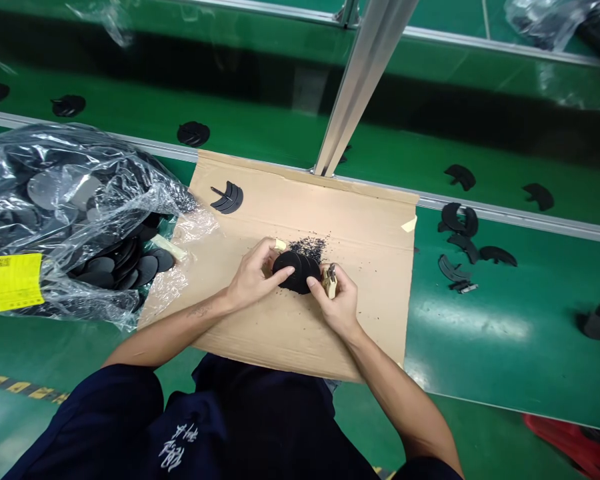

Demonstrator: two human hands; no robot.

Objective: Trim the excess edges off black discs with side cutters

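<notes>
My left hand [253, 275] is curled around a small stack of black round discs [296, 271], with the forefinger lying on top and a taped thumb tip at the far edge. My right hand [336, 303] is closed on a small tool with a pale handle [331, 281], held against the right edge of the discs. Both hands work over a sheet of brown cardboard [360, 220] on the green bench. Fine black crumbs [310, 245] lie just beyond the discs.
A clear plastic bag [65, 213] full of black discs, with a yellow label [15, 280], lies to the left. A curved black offcut [229, 197] sits on the cardboard's far left. More black offcuts [461, 220] lie right. A metal post [360, 80] rises behind.
</notes>
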